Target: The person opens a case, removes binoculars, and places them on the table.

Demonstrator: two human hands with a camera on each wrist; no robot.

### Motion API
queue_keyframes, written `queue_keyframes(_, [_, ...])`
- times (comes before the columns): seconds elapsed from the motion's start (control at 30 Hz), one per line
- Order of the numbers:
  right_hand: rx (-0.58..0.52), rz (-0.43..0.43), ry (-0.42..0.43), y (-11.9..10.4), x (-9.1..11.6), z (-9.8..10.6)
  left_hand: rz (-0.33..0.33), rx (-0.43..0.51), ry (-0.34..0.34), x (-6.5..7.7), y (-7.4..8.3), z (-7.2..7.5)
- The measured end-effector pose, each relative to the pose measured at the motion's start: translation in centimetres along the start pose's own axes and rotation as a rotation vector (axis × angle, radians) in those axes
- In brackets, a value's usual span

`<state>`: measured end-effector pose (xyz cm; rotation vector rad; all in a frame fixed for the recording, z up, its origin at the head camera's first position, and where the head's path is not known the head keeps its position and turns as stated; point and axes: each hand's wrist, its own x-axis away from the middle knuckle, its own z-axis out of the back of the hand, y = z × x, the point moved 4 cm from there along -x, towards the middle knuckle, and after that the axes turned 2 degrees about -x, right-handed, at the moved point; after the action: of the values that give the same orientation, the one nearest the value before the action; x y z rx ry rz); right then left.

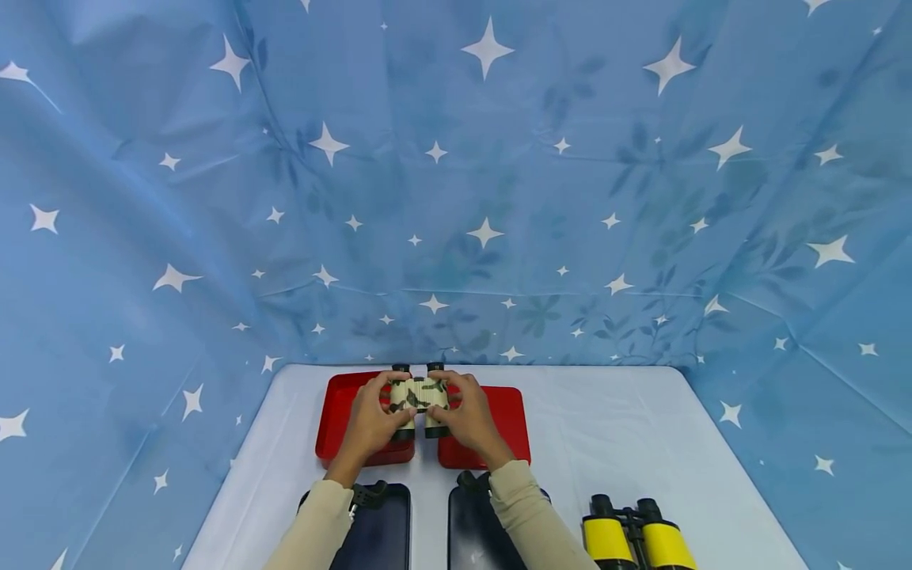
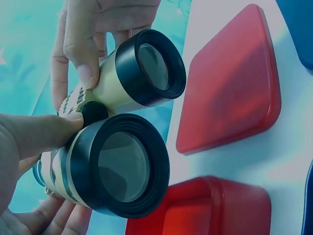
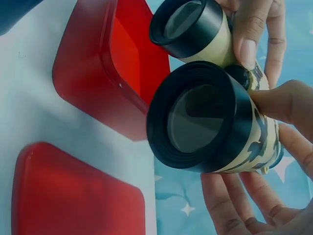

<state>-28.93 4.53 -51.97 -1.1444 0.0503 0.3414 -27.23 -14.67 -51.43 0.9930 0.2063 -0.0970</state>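
Both hands hold a pair of camouflage binoculars [image 1: 419, 394] with black lens rims. My left hand [image 1: 370, 419] grips the left barrel, and my right hand [image 1: 470, 416] grips the right one. In the left wrist view the two large lenses of the binoculars [image 2: 105, 161] show, with both thumbs close to the black part between the barrels. Below and to the left is a red box [image 1: 329, 423] with its top uncovered; the right wrist view looks into this box [image 3: 88, 68]. A flat red lid [image 1: 511, 427] lies on the table under my right hand.
Two dark trays [image 1: 388, 530] [image 1: 470, 546] lie nearer me, partly under the forearms. Black-and-yellow binoculars [image 1: 607, 538] stand at the front right of the white table [image 1: 606, 443]. A blue cloth with white stars [image 1: 456, 190] hangs behind and at the sides.
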Motion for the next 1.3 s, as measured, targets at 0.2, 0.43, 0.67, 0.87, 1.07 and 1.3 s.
queue_keyframes(0.2, [0.012, -0.006, 0.012, 0.6, 0.6, 1.3, -0.029, -0.038, -0.01, 0.1, 0.7, -1.2])
queue_keyframes(0.43, [0.027, -0.056, 0.031, 1.5, 1.3, 2.8, -0.043, -0.015, -0.056, 0.4, 1.4, -2.7])
queue_keyframes(0.67, [0.049, -0.079, 0.046, 2.0, 2.2, 4.5, -0.043, 0.035, -0.071, 0.4, 1.7, -4.4])
queue_keyframes(0.87, [0.056, -0.1, 0.081, 2.4, 2.7, 5.9, -0.099, 0.047, -0.034, 0.5, 2.4, -5.8])
queue_keyframes(1.07, [0.055, -0.132, 0.111, 3.0, 3.3, 7.4, -0.093, 0.057, -0.023, 0.5, 3.4, -7.4])
queue_keyframes(1.3, [0.052, -0.196, 0.14, 4.2, 4.3, 9.2, -0.093, 0.052, -0.044, 0.5, 4.6, -9.3])
